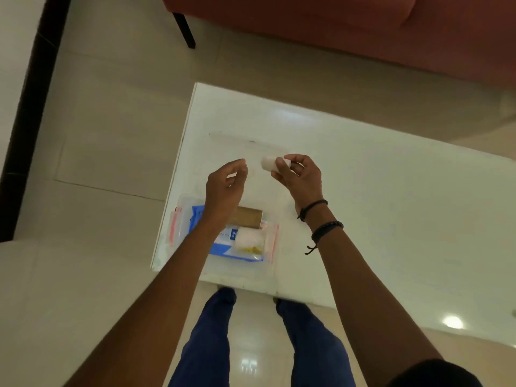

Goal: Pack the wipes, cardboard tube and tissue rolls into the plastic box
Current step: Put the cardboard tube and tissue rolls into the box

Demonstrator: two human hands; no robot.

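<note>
A clear plastic box [272,247] with red side clips sits at the near left corner of the white table [377,219]. Inside it lie a blue-and-white wipes pack [223,247], a brown cardboard tube [250,216] and a white tissue roll [250,238]. My right hand [300,177] holds a second small white tissue roll [268,163] above the table, beyond the box. My left hand [224,185] hovers over the box's far side with fingers loosely curled and apart, holding nothing. My left forearm hides part of the wipes pack.
A clear lid or sheet [245,146] lies flat on the table beyond my hands. A red sofa [363,29] stands across the tiled floor behind the table. My legs [212,344] are at the table's near edge.
</note>
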